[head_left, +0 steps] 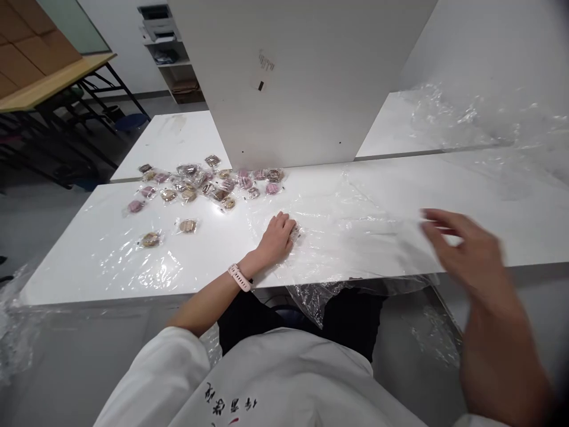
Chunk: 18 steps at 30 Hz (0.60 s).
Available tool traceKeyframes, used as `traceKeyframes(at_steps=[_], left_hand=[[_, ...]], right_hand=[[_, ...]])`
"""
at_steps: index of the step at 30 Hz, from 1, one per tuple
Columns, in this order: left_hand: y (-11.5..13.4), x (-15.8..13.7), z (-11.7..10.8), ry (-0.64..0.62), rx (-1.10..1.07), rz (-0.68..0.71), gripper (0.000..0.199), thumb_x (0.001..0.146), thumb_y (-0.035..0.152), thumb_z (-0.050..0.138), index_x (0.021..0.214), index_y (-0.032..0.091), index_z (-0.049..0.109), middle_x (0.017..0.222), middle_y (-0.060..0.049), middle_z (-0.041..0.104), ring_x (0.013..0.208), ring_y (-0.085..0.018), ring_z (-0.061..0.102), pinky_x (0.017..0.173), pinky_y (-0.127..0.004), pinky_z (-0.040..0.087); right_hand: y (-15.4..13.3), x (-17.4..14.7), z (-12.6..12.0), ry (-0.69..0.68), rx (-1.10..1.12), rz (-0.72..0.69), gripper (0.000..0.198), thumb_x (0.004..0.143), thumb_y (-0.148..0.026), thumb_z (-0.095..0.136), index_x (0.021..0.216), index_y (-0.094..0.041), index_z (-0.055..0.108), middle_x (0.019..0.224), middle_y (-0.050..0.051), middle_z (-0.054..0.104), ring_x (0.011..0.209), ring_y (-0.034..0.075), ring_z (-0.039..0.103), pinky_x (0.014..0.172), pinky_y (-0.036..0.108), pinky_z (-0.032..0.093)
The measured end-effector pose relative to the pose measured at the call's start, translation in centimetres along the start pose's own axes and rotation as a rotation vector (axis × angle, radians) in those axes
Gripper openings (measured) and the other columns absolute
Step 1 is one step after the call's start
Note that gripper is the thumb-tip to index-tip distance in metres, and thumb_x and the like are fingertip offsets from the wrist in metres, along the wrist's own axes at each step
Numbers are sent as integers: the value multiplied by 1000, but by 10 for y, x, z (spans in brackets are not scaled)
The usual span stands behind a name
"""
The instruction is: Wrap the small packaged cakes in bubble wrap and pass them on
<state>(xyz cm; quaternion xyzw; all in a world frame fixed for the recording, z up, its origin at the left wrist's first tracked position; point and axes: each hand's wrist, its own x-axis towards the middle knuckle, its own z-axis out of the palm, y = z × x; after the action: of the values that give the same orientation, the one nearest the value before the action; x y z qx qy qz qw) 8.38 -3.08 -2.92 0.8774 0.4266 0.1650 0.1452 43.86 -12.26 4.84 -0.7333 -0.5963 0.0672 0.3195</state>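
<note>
My left hand (276, 238), with a pale watch band on the wrist, rests on the white table with its fingers curled over a small clear-wrapped piece (296, 233), mostly hidden under them. A thin sheet of clear plastic film (355, 228) spreads from that hand to the right and hangs over the front edge. Blurred by motion, my right hand (469, 252) is raised at the film's right side; its fingers are bent toward the thumb, and whether film is between them I cannot make out. Individually wrapped round cookies (189, 194), pink, tan and brown, lie scattered at left.
A tall white panel (302, 83) stands behind the white table (89, 255). More crumpled clear film (480, 118) lies at the back right, and film hangs off the left end. A wooden-topped table (57, 83) and a shelf with a printer (160, 28) are farther back.
</note>
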Motion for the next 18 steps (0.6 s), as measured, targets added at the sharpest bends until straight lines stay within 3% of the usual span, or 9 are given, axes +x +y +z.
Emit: traceKeyframes(at_steps=[2,4,6,8,12,15,18], left_hand=[[10,-7,2,-34,8,-34,41,86,10,49,126,18,45,143,-18,46,143,-37,35,117,-63,28],[20,-16,2,-53,-4,-45,51,90,22,55,138,21,39,155,-19,35,149,-41,23,117,-70,21],[26,-25,0,-76,-32,-12,63,92,37,58,148,28,30,163,-15,23,152,-41,14,117,-72,15],[27,-34,-6,-111,-68,40,61,96,42,53,151,33,28,166,-10,19,154,-37,9,120,-69,14],[17,-49,-21,-180,-110,113,55,104,26,34,155,40,22,166,-1,22,155,-27,8,124,-60,13],[10,-58,-27,-216,-121,181,65,104,23,30,159,37,0,166,-1,21,155,-25,4,124,-60,4],[10,-63,-29,-229,-135,226,66,104,22,29,159,35,-7,166,-1,18,155,-24,2,125,-58,0]], right_hand=[[-41,8,48,-283,134,-126,50,94,-61,42,134,-35,57,141,3,57,122,33,59,92,52,53],[-65,20,102,-447,64,-284,55,98,-59,36,145,-32,47,158,4,38,145,32,36,113,57,36],[-74,30,145,-520,-32,-392,56,100,-56,35,148,-30,43,163,5,28,151,31,22,120,61,17],[-74,34,168,-480,-86,-429,54,101,-52,34,148,-28,44,163,7,28,152,29,19,121,61,11],[-76,19,156,-275,1,-439,47,103,-42,30,141,-25,54,152,9,46,147,26,32,121,55,19],[-80,-9,138,-407,161,-615,46,103,-43,36,144,-27,50,151,6,49,144,26,37,117,52,32],[-76,-29,137,-487,278,-714,46,102,-39,41,146,-28,48,150,8,49,139,26,45,111,50,42]])
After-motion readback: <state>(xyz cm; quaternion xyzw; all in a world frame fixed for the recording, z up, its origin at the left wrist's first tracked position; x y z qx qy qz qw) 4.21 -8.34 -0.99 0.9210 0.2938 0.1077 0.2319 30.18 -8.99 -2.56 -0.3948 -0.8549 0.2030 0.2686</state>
